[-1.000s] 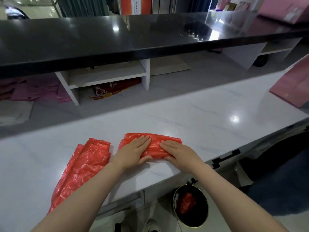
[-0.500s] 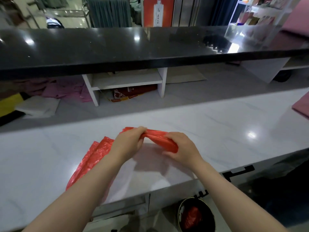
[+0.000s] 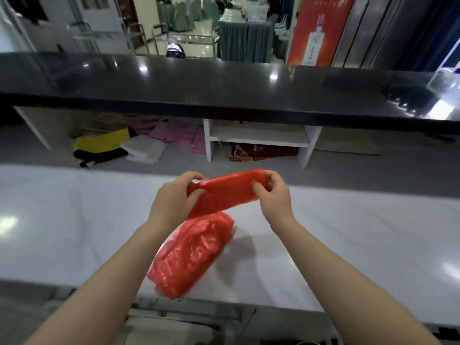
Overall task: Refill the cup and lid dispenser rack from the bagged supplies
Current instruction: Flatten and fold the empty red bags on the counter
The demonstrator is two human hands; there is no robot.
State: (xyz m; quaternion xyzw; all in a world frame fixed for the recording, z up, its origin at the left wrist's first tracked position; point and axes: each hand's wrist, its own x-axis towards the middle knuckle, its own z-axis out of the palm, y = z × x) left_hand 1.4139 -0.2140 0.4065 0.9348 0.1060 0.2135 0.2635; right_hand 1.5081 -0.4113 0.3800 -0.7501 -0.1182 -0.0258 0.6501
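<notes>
Head view: one wide-angle camera, looking forward and down from close above the white counter point(image 3: 74, 220), facing the black upper ledge point(image 3: 224, 90) beyond.

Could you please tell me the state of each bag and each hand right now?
Folded red bag: lifted off the counter, held at both ends.
Loose red bag: lying crumpled on the white counter.
Left hand: gripping the folded bag.
Right hand: pinching its other end.

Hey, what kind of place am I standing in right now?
Probably behind a service counter in a restaurant or banquet hall: a raised black counter top fronts your white work surface, and beyond it stand skirted tables and a red bottle poster.
</notes>
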